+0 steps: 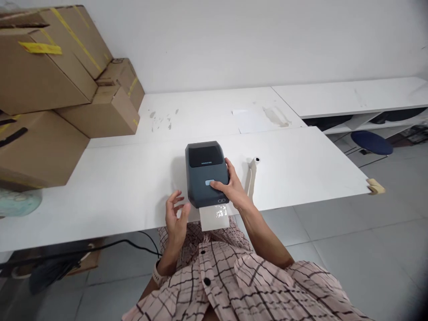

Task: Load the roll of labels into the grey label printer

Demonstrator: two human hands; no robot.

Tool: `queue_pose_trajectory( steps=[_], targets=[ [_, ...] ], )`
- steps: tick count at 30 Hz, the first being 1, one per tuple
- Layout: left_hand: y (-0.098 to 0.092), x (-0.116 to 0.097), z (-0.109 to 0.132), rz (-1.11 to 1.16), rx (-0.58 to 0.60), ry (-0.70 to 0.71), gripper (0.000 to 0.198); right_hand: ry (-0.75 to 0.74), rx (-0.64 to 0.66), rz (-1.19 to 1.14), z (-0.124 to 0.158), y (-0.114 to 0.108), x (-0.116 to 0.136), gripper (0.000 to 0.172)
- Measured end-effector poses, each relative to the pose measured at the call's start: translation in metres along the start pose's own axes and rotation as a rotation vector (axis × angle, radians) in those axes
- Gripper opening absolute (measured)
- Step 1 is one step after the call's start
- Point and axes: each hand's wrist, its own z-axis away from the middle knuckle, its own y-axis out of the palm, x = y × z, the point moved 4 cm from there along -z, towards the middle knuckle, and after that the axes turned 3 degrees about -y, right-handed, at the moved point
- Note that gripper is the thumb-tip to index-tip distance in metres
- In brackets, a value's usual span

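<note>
Right thumb on the printer's button, a blank-looking strip already out at the front and not yet taken away.

The right hand spreads over the dark printer, its thumb on the light-blue button and its fingers along the right side; whether it clasps or merely rests cannot be told. The left hand, loosely curled with its thumb apart, holds nothing beside the printer's front left corner. The printer sits at the near edge of the white table, and the glossy strip juts past that edge. Feeding seems at least partly done; freeing the strip seems left. Toward the table's right end lies a white roll; cardboard boxes crowd the left end.
</note>
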Motion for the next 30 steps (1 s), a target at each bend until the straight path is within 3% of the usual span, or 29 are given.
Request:
queue_pose_trajectory(
  steps=[4, 7, 10, 14, 20, 30],
  targets=[
    [0.029, -0.010, -0.004, -0.035, 0.269, -0.007, 0.096, 0.002, -0.027, 0.000, -0.002, 0.002, 0.001, 0.120],
    [0.041, -0.011, -0.002, -0.047, 0.270, -0.013, 0.114, -0.009, -0.050, 0.007, -0.005, 0.001, -0.003, 0.117],
    [0.042, -0.008, 0.000, -0.052, 0.260, -0.006, 0.112, -0.068, -0.022, 0.031, -0.003, -0.005, -0.011, 0.115],
    [0.032, -0.011, -0.003, -0.167, 0.213, 0.093, 0.099, -0.129, 0.117, 0.027, 0.009, -0.016, -0.023, 0.104],
    [0.022, -0.020, -0.007, -0.151, 0.273, 0.097, 0.081, -0.155, 0.163, 0.098, 0.018, -0.024, -0.027, 0.096],
    [0.034, -0.007, -0.003, -0.109, 0.241, 0.185, 0.090, -0.189, 0.137, 0.095, 0.013, -0.022, -0.031, 0.096]
  ],
)
